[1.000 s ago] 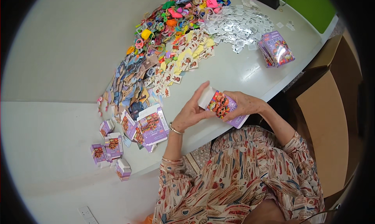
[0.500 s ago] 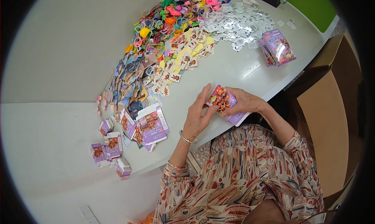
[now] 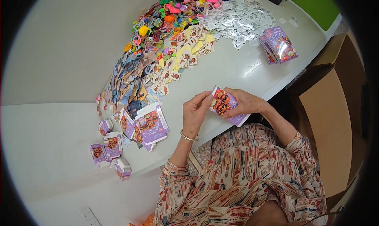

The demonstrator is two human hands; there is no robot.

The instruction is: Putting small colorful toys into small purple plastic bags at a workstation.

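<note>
Above the table's near edge, a small purple cardboard box with cartoon figures on its front is tilted between my hands. My right hand wraps round its right side, with the thumb across the front. At the box's upper left edge, the thumb and fingers of my left hand are pinched together; a bracelet circles that wrist. Left of my hands lies a pile of similar purple boxes, some looking flat. Several small boxes stand or lie farther left.
An arc of heaps covers the far table: picture cards, sticker cards, colourful plastic trinkets and small clear packets. Wrapped purple packs are stacked at the right. Beside the table's right edge stands an open cardboard carton.
My left hand's fingers, stretched up beside the box before, have bent in and closed at its upper left edge. My right hand keeps its hold on the box.
</note>
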